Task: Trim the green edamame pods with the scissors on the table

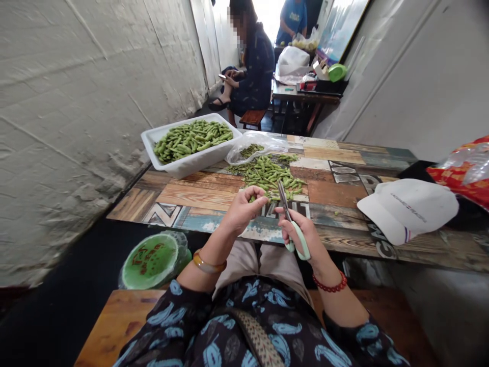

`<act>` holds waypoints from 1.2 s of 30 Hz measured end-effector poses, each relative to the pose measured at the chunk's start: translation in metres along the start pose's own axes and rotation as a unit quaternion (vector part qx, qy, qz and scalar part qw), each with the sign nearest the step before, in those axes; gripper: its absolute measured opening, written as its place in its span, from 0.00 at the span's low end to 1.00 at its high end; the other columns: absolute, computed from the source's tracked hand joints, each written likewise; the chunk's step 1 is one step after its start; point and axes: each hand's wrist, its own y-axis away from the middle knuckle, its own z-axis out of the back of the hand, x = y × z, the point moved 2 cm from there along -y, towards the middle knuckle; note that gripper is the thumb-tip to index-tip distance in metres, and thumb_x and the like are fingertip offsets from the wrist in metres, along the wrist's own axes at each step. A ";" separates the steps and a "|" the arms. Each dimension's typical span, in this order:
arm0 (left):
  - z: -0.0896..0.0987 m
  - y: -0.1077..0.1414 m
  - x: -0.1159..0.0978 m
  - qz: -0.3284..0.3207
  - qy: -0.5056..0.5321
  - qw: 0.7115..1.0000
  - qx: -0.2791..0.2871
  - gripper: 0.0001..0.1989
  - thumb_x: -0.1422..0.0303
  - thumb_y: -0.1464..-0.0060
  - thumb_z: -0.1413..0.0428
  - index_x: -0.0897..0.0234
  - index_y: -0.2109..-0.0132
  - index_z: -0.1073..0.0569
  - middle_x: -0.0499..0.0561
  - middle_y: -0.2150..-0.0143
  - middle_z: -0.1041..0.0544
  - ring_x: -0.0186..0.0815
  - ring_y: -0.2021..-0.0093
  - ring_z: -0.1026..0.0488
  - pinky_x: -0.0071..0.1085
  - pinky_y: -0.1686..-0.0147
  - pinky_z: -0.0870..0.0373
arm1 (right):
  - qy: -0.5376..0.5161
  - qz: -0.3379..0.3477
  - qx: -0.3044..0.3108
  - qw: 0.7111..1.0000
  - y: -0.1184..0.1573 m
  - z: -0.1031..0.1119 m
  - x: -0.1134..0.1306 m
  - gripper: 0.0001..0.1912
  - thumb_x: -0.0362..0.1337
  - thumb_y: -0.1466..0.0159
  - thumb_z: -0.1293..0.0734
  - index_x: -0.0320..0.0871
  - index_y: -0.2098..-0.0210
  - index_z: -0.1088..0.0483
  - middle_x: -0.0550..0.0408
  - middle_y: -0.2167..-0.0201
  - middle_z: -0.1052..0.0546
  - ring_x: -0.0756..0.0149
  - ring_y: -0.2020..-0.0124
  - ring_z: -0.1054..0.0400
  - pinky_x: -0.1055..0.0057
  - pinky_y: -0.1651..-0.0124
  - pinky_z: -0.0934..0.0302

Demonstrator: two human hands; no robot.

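Note:
Scissors with pale green handles [299, 239] are held in my right hand [301, 229], their blades pointing up and away over the table edge. My left hand [248, 206] is pinched closed just left of the blades, with a bit of green pod showing at its fingers. Beyond both hands lies a loose pile of green pods [267, 173] on the patchwork wood table [202, 188]. A white tub [191, 165] full of pods stands at the back left. Between tub and pile, a clear plastic bag [273, 141] lies with small green pieces on it.
A white cap [410, 206] and a red plastic package [466, 168] lie on the right. Left below the table edge is a green lidded container [153, 260]. Farther back, a seated person [255, 66] holds a phone, and another person [293, 20] stands behind a second table [305, 96].

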 end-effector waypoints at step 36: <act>0.004 -0.004 0.001 0.038 0.244 0.969 -0.016 0.14 0.70 0.57 0.35 0.64 0.66 0.33 0.44 0.72 0.27 0.18 0.83 0.47 0.18 0.84 0.54 | -0.108 -0.012 0.009 0.994 0.005 -0.005 0.005 0.28 0.55 0.37 0.32 0.43 0.45 0.31 0.59 0.71 0.31 0.76 0.80 0.40 0.77 0.81 0.40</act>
